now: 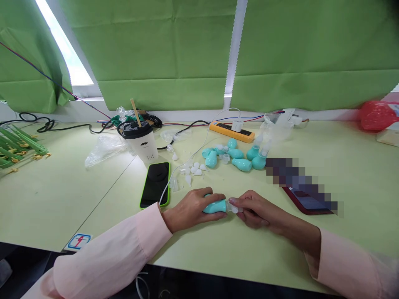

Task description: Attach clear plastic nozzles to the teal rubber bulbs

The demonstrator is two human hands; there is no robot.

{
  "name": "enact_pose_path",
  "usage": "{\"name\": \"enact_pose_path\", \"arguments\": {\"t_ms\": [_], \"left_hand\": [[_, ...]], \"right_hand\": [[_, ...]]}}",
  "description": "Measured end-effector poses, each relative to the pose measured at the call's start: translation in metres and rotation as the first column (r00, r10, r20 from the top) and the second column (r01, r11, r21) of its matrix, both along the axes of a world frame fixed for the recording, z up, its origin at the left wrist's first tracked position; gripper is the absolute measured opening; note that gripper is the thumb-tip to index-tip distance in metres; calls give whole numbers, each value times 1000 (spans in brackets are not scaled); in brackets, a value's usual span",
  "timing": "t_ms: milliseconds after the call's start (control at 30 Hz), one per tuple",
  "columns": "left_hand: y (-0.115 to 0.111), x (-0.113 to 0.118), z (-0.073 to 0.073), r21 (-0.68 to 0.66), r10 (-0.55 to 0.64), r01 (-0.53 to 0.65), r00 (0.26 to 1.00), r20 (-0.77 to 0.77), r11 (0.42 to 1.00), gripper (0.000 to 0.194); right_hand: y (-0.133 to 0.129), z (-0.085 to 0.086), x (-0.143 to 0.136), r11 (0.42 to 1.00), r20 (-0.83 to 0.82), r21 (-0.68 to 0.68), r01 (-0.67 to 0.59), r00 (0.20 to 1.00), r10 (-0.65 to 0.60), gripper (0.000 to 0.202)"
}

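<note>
My left hand (195, 208) is wrapped round a turquoise squeeze bulb (215, 206), which lies sideways just above or on the table. At the bulb's right end sits a clear plastic nozzle piece (231, 207). My right hand (253, 209) pinches that nozzle piece between thumb and fingers, and its tip is partly hidden. Farther back lie several more turquoise bulbs (241, 164), some with clear tips fitted. Small white and clear plastic parts (195, 169) are scattered to their left.
A phone with a green case (155, 185) lies left of my left hand, its white cable running to an orange power strip (232, 132). A lidded paper cup (141, 143) stands behind it. Green rods (21, 143) lie far left; a dark red-edged device (308, 201) lies right.
</note>
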State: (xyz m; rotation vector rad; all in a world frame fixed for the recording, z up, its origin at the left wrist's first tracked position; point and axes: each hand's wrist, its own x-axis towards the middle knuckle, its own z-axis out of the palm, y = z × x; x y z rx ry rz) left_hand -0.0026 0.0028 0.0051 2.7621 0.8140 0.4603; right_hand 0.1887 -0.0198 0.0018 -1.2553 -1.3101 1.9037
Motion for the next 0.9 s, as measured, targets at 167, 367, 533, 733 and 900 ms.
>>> {"name": "enact_pose_path", "arguments": {"t_ms": [167, 367, 533, 733, 900], "left_hand": [[0, 0, -1, 30, -8, 8, 1000, -5, 1000, 37], [0, 0, -4, 91, -18, 18, 1000, 0, 996, 37], [0, -1, -5, 171, -37, 33, 999, 23, 985, 37], [-2, 1, -5, 345, -10, 2, 1000, 23, 939, 34], [-6, 2, -2, 522, 41, -18, 999, -33, 853, 32]], "right_hand": [[-1, 4, 0, 997, -26, -73, -3, 1000, 2, 39], [0, 0, 2, 979, -147, -195, -60, 989, 32, 34], [3, 3, 2, 913, -212, -394, -107, 977, 23, 36], [2, 6, 0, 834, -278, -540, -113, 959, -50, 37], [-7, 13, -6, 845, -294, -533, -47, 947, -133, 36]]}}
